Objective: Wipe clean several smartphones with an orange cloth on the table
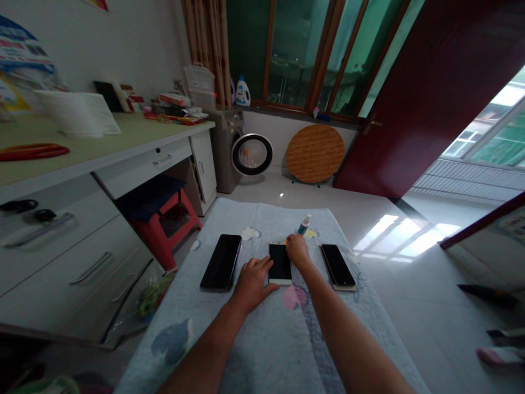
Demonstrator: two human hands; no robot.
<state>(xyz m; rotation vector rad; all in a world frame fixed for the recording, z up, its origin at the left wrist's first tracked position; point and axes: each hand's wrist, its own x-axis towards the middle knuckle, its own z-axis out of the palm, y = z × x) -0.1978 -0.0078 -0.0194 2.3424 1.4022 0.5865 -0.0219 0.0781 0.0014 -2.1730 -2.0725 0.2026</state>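
A white phone with a dark screen lies flat in the middle of the cloth-covered table. My left hand rests at its left edge, fingers stretched out and thumb apart. Over the phone's upper right corner, my right hand is closed; a small orange spot shows at its fingertips, too small to name. Just beyond that hand stands a small spray bottle with a white top. A larger black phone lies to the left, and another dark-screened phone to the right.
A pale blue patterned cloth covers the table. To the left are a red stool and a desk with drawers. Behind stand a washing machine with its door open and a round wooden tabletop.
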